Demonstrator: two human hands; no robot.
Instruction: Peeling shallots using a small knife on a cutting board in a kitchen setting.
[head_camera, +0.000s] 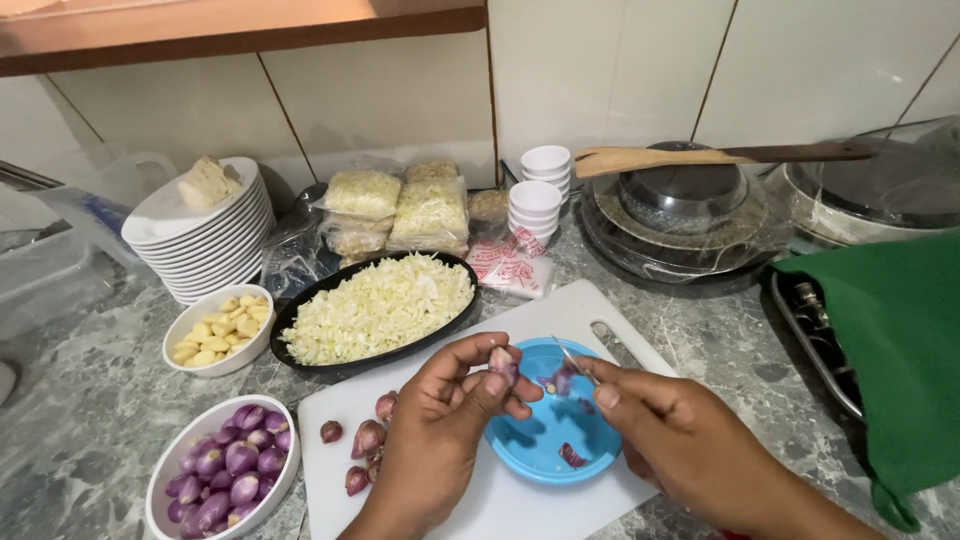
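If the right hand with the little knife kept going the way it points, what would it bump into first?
Probably the shallot pinched in the left hand. The right hand points its small knife up and leftward over the blue dish, straight toward that shallot, though depth is hard to judge.

Stack of white plates (205, 240), bowl of garlic cloves (220, 328), black dish of chopped cabbage (377, 308), wooden spatula (700, 156), green cloth (890, 340)
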